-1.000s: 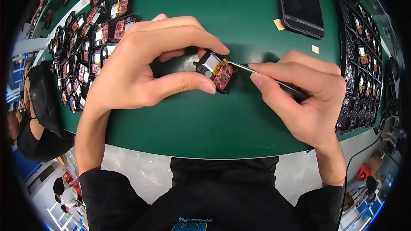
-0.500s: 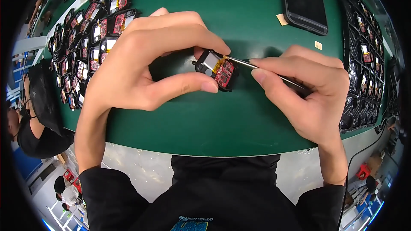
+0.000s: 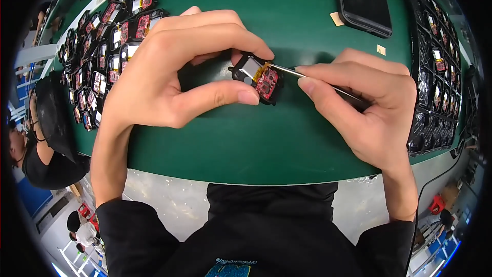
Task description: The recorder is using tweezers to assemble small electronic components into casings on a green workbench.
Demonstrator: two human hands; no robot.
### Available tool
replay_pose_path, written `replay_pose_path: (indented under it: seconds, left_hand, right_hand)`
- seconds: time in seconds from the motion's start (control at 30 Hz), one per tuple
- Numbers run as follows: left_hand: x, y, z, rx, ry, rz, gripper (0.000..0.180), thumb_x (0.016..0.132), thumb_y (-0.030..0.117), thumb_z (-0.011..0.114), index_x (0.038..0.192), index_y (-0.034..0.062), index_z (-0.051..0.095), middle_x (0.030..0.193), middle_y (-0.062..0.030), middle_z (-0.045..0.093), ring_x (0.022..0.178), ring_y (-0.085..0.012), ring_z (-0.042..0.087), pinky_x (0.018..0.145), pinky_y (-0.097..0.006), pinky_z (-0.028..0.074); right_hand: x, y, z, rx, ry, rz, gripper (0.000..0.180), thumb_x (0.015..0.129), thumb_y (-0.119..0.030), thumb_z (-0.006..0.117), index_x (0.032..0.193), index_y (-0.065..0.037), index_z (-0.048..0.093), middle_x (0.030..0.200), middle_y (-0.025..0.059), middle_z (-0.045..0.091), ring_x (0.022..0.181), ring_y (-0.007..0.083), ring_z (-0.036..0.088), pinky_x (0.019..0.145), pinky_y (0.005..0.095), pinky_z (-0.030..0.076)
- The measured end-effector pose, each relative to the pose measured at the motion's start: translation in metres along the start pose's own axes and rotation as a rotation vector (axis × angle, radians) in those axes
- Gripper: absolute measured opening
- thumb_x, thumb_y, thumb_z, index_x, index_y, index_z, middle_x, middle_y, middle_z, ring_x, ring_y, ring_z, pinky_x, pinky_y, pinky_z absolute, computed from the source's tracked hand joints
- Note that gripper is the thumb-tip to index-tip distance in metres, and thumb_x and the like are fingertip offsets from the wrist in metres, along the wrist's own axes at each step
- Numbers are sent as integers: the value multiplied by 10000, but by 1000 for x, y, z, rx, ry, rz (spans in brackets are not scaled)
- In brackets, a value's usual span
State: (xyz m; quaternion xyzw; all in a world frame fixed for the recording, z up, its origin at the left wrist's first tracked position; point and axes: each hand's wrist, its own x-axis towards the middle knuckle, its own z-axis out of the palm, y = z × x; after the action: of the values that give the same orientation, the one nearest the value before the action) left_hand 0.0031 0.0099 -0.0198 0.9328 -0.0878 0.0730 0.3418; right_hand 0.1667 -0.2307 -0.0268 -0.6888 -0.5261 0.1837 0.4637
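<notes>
Small black casing, one: fitted with a silver cell, yellow strip and red circuit board; held tilted above the middle of the green surface, gripped at its edges between thumb and forefinger of the left hand. Slim metal tool, one: pinched by the right hand, tip at the casing's upper edge by the yellow strip; contact cannot be told. Similar casings, many: grouped at left, near the left hand. Flat black device, one: far right, a tan paper piece beside it. Black compartmented tray: right edge, holding further units.
</notes>
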Motion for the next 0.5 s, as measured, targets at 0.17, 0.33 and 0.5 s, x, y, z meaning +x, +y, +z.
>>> replay_pose_path:
  seconds: [0.17,0.33,0.5]
  left_hand:
    - [4,6,-2,-4,-21,-27,567,802,437,914,1164,10,823,999,-74,773,732,-179,575,730,-326,395]
    - [0,3,2,16,9,23,514,816,403,905,1119,-5,832,1005,-100,794,840,-237,685,778,-353,442]
    - [2,5,2,-7,11,15,513,822,403,905,1116,-10,834,999,-110,798,872,-248,704,792,-358,450]
  right_hand:
    - [0,4,1,18,4,-8,153,881,48,838,1026,13,871,710,39,687,568,63,528,518,243,327]
    - [0,0,3,29,8,2,159,879,50,831,1027,11,872,709,42,687,572,63,536,520,244,334]
    - [-2,4,2,43,36,12,174,862,59,833,1022,5,874,702,41,687,572,74,550,523,250,350]
